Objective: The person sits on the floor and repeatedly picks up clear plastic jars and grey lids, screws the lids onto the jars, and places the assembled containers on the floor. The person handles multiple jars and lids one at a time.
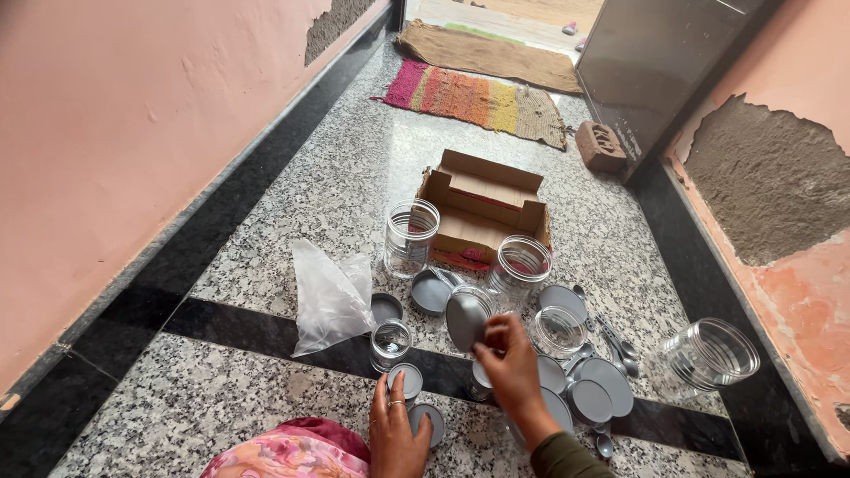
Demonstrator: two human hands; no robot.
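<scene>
So far no clear jar (410,235) wears a lid: the right hand (509,358) grips one grey lid (466,319) near the middle jars, the left hand (396,431) presses flat on small lids (406,379) nearer.

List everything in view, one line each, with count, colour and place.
Clear jars: five open and upright on the granite floor, one more on its side at far right.
Grey lids: about ten, scattered among the jars; exact count unclear.
Metal spoons: a few, right of the lids.
Plastic bag: one, clear, left of the jars.
Cardboard box: one, brown, open, behind the jars.
Brick: one, by the metal door.
Mats: one striped, one brown behind it.
Left hand: fingers on a small grey lid.
Right hand: holds a grey lid tilted over a jar.
</scene>
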